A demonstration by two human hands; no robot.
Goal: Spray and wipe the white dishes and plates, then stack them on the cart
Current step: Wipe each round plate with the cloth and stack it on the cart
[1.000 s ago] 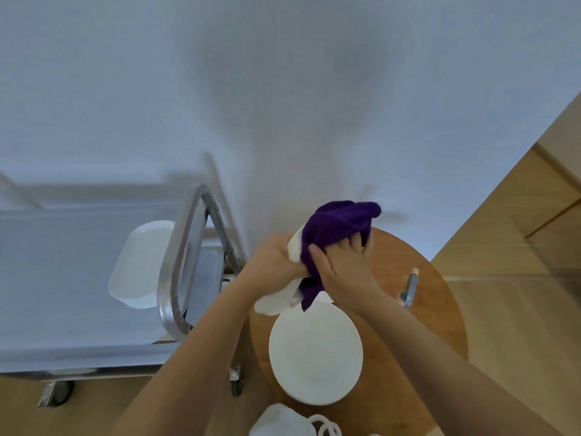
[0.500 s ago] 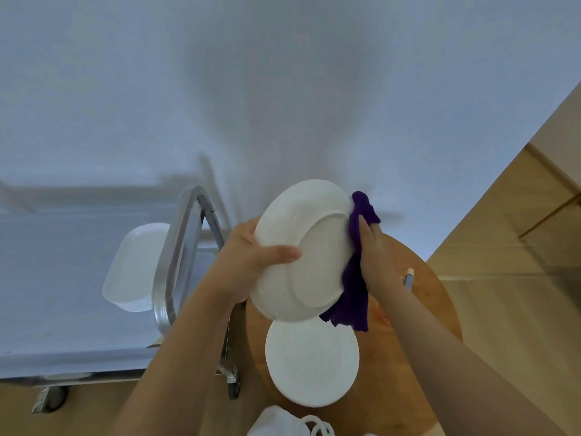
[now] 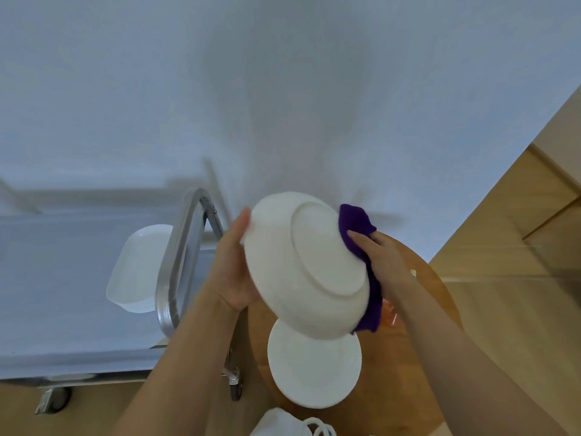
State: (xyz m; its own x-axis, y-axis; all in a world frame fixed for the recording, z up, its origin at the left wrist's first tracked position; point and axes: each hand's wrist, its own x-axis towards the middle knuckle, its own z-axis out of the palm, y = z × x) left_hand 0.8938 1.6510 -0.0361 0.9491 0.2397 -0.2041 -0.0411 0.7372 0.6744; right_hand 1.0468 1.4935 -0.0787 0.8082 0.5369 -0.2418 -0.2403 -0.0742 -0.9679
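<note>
A white round plate (image 3: 301,265) is held up over the round wooden table (image 3: 418,357), its underside with the foot ring facing me. My left hand (image 3: 232,272) grips its left rim, the thumb along the top edge. My right hand (image 3: 380,259) holds a purple cloth (image 3: 356,228) against the plate's right rim; the cloth hangs down behind the plate. Another white plate (image 3: 314,369) lies flat on the table below. A white rectangular dish (image 3: 138,269) sits on the cart (image 3: 179,265) at the left.
The cart has a metal handle loop and castor wheels (image 3: 235,388) close to the table's left edge. A white bag with handles (image 3: 292,424) lies at the bottom edge. An orange object (image 3: 391,314) peeks out beside my right forearm. A white wall is straight ahead.
The plate has been turned over, from the cloth covering its upper side to its underside facing me. My right hand with the cloth moved to the right rim; my left thumb shifted to the top edge.
</note>
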